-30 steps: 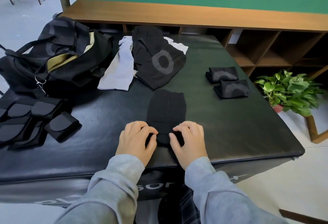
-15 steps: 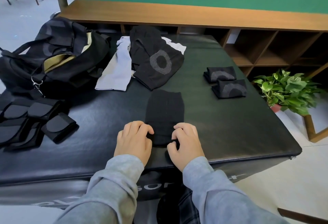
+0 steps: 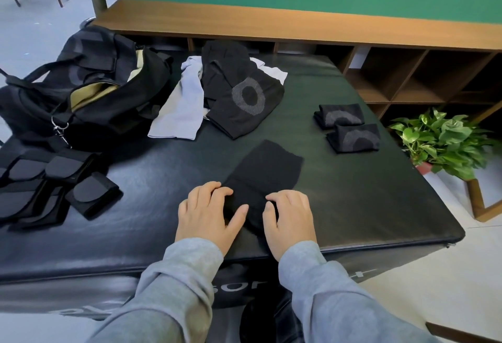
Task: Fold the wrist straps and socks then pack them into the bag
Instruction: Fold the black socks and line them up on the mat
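The black sock (image 3: 260, 177) lies flat on the padded worktop (image 3: 353, 207), its near end pinned between the two hands and its far end stretching away beyond the fingertips. The left hand (image 3: 209, 212) has its fingers (image 3: 217, 192) curled onto the sock's left edge with the thumb laid over the cloth; the right hand (image 3: 290, 217) grips the right edge the same way. Holding both near corners like this looks like the start of a fold away from the body, keeping the edges square.

Well beyond the right fingers sit two folded socks (image 3: 347, 128), side by side, likely parked there until packing. Straight ahead, past the sock's far end, waits a loose heap of unfolded socks (image 3: 231, 93). Left of the left fingers lie the wrist straps (image 3: 54, 182), and behind them the open bag (image 3: 89, 90), kept within reach for loading
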`<state>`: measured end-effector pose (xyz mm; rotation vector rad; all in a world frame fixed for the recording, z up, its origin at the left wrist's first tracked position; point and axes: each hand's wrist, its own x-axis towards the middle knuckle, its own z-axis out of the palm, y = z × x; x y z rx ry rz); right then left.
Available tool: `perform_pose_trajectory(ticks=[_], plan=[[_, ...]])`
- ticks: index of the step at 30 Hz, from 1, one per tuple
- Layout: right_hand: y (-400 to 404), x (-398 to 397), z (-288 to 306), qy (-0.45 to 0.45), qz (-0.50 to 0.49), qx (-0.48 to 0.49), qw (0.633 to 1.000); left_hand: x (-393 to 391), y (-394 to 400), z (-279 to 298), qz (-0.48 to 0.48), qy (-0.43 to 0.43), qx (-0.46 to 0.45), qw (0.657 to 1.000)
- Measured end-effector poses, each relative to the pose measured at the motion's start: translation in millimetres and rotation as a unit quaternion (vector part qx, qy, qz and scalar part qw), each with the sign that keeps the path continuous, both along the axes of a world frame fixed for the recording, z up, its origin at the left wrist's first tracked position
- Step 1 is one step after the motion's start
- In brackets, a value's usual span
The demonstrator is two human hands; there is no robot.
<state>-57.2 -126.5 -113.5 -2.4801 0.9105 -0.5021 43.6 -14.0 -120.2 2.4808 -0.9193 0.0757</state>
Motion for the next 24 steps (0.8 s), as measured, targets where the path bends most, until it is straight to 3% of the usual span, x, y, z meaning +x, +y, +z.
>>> perform_pose_trajectory(ticks=[6, 10, 14, 18, 24], plan=[[4, -9, -6, -0.080, 0.066, -0.085, 0.991, 0, -1, 1, 0.005, -0.014, 0.051, 0.999], [2, -9, -8, -0.152, -0.009, -0.038, 0.988, -1, 4, 0, -0.041, -0.032, -0.020, 0.998], [1, -3, -12, -0.118, -0.072, -0.025, 0.990, -3, 8, -6, -0.113, -0.106, -0.056, 0.986], [1, -1, -15, -0.058, -0.099, -0.028, 0.993, -1, 8, -12, -0.084, -0.142, -0.064, 0.984], [4, -1, -13, -0.044, 0.024, -0.092, 0.994, 0, 5, -14, -0.028, -0.146, -0.073, 0.986]])
